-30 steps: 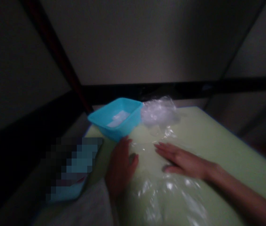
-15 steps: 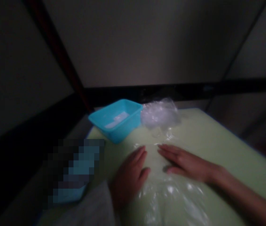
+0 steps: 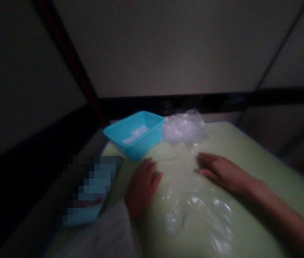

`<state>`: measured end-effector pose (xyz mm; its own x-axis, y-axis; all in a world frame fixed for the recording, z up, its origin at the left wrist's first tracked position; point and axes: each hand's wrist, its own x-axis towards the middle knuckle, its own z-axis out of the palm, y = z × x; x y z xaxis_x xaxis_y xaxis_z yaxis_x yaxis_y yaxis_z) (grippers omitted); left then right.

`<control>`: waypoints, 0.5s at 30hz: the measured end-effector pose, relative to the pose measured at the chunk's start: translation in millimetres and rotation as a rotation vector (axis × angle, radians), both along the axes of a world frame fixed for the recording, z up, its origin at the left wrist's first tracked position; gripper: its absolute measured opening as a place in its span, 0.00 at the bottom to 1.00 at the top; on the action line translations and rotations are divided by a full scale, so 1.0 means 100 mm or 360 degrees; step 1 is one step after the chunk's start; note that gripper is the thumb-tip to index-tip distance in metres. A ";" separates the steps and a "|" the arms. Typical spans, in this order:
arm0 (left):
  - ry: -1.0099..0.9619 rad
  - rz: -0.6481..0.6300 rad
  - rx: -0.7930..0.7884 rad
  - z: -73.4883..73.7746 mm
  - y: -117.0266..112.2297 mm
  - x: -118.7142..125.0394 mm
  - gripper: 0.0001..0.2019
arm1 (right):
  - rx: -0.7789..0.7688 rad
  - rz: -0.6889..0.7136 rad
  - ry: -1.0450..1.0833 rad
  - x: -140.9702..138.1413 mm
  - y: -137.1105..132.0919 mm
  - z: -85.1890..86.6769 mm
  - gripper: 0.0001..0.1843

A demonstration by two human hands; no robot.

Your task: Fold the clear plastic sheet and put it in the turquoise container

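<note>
A clear plastic sheet or bag [image 3: 192,204] lies flat on a pale green surface [image 3: 248,150] in dim light. My left hand [image 3: 142,186] rests palm down on the sheet's left edge, fingers stretched out. My right hand [image 3: 222,170] lies flat on the sheet's far right part, fingers together and extended. A gap of bare plastic separates the two hands. Beyond my left hand stands a turquoise plastic tub [image 3: 136,136] with something white inside.
A crumpled heap of clear plastic [image 3: 183,127] sits next to the tub at the back. A grey cloth [image 3: 100,236] covers the near left. A blurred-out patch [image 3: 90,186] lies at the left. Dark rails and walls surround the surface.
Both hands have slid apart over the plastic: my left hand moved left, my right hand moved right and further away. The sheet between them looks flatter.
</note>
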<state>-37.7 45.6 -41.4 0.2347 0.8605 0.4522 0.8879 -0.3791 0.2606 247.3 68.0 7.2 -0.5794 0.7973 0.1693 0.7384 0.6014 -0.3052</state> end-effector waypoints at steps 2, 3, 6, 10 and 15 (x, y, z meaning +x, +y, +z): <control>-0.0008 -0.0015 -0.0007 -0.01 0.00 0.00 0.15 | -0.0012 0.0065 -0.0018 -0.05 -0.01 0.01 0.29; -0.0006 -0.0021 -0.0014 -0.01 0.00 0.00 0.15 | -0.0034 0.0141 -0.0023 -0.08 -0.02 0.02 0.30; 0.0021 -0.0034 -0.0047 0.01 0.00 0.01 0.16 | -0.0133 0.0406 -0.0036 -0.18 -0.06 0.00 0.32; 0.0009 -0.0036 -0.0030 0.00 0.00 0.03 0.16 | -0.0162 0.0573 -0.0007 -0.27 -0.12 -0.04 0.32; 0.0014 -0.0036 -0.0027 -0.01 0.01 0.02 0.15 | -0.0139 0.0587 0.0001 -0.29 -0.15 -0.04 0.31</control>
